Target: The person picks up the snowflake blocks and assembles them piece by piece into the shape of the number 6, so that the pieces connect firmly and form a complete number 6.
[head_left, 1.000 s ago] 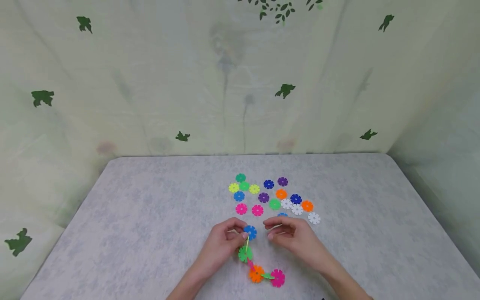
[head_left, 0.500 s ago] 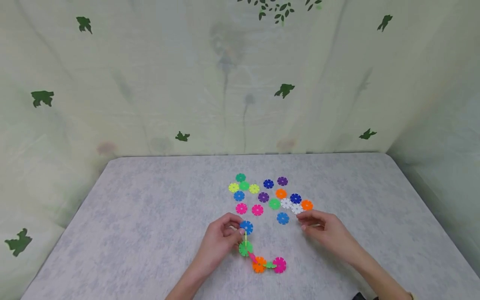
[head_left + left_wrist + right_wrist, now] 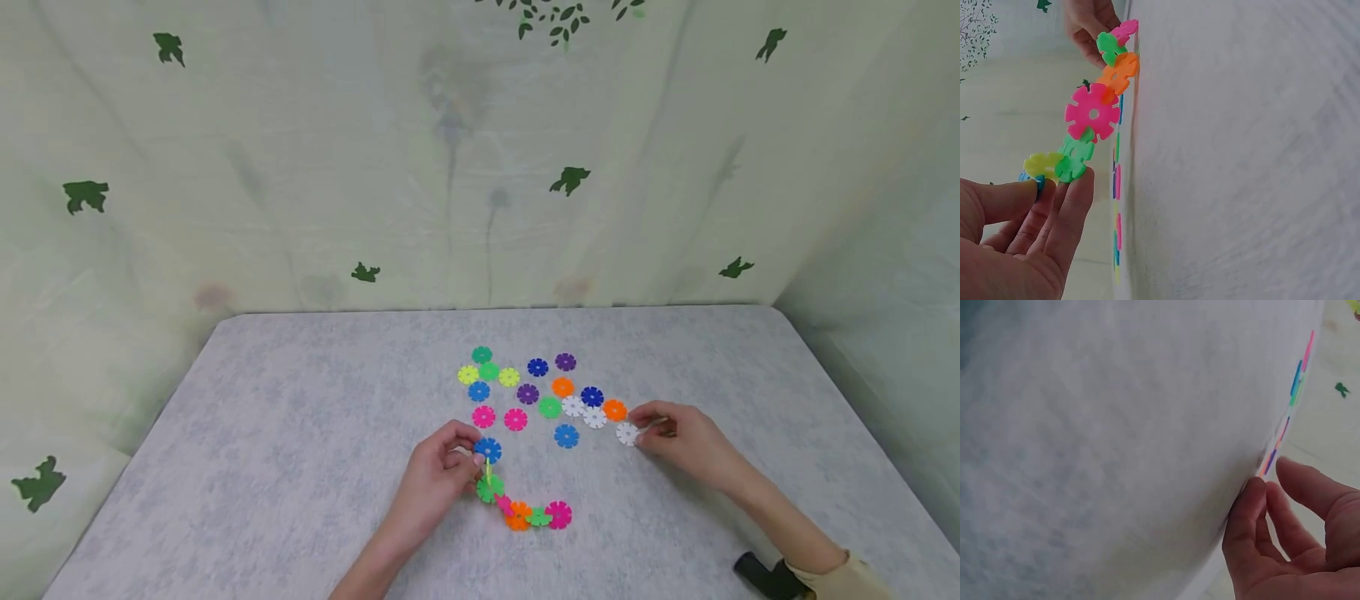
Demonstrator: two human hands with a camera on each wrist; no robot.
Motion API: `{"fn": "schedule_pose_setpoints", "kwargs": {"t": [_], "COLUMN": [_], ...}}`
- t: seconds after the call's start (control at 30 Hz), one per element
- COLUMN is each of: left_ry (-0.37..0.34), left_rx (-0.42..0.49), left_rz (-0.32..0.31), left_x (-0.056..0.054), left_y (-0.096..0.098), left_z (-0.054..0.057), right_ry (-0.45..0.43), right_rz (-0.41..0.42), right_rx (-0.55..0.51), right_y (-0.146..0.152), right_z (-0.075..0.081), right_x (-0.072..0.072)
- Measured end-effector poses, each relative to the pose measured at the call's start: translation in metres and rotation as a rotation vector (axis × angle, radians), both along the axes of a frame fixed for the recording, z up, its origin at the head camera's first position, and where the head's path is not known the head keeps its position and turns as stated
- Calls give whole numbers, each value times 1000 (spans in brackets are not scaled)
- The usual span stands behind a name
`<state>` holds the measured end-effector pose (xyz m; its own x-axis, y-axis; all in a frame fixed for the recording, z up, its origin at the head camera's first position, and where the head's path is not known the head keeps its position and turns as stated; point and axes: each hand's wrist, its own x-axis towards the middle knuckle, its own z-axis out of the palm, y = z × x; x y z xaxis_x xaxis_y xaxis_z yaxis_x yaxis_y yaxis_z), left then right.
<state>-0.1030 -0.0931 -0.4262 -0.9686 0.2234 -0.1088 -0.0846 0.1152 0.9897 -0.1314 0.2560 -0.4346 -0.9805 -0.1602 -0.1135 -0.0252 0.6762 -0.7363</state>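
My left hand (image 3: 441, 468) pinches a blue notched plastic disc (image 3: 488, 451) between thumb and fingertips. From it hangs a chain of interlocked flower-shaped discs: a yellow disc (image 3: 1043, 165), a green disc (image 3: 1074, 156), a pink disc (image 3: 1093, 113), an orange disc (image 3: 1119, 75), another green disc (image 3: 1110, 49) and a pink end disc (image 3: 558, 515). Over on the right, my right hand (image 3: 693, 442) is down at the table beside a loose white disc (image 3: 627, 434), its thumb at the disc's edge. In the right wrist view, thumb and fingers stand apart with nothing visible between them.
Loose discs lie flat beyond the hands, among them an orange disc (image 3: 615, 410), a blue disc (image 3: 567, 436), a pink disc (image 3: 516, 419) and a purple disc (image 3: 566, 362). The grey table (image 3: 315, 400) ends at a pale curtain (image 3: 300, 167).
My right hand has moved right, away from the chain, to the white disc. The left hand has shifted slightly forward and left with the chain.
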Motion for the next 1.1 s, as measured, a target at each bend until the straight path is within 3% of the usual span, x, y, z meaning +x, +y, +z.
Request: {"fn": "schedule_pose_setpoints", "kwargs": {"t": [0.33, 0.6, 0.7, 0.9, 1.1], "left_ry": [35, 107, 103, 60, 85], "left_rx": [-110, -158, -153, -163, -147], "left_rz": [-36, -31, -35, -40, -56], "left_x": [-2, -1, -1, -1, 0], "left_y": [-2, -1, -2, 0, 0], "left_z": [-1, 2, 2, 3, 4], "right_ry": [3, -17, -8, 23, 88], "right_rz": [25, -47, -66, -96, -56], "right_rx": [89, 67, 59, -75, -239], "right_y": [-10, -18, -22, -42, -69], "right_z": [0, 5, 7, 11, 14], "right_x": [-3, 3, 4, 13, 23]}}
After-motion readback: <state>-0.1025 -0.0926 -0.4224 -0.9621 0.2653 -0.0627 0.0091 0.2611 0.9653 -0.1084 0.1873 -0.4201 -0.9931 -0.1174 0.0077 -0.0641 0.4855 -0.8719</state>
